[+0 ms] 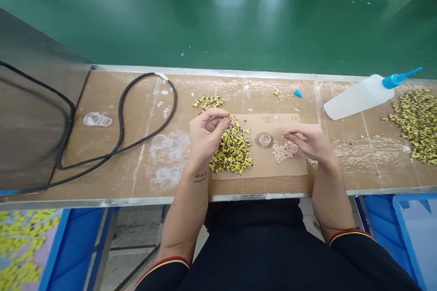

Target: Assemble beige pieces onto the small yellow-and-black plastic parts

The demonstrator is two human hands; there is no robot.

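Observation:
My left hand [209, 135] is closed in a pinch above the heap of small yellow-and-brown pieces [234, 152]. What its fingertips hold is too small to make out. On the right, my right hand [310, 140] pinches a tiny pale piece [282, 130], just above a little pile of pale beige pieces [284, 151]. Between the hands, a small round clear dish [264, 140] sits on a cardboard sheet [273, 170], which also carries both piles.
A white squeeze bottle with a blue nozzle [360, 96] lies at right, near another yellow-brown heap [418, 125]. A black cable [121, 113] loops across the left. Behind the bench runs a green surface [205, 22]. Blue bins [77, 241] stand below the front edge.

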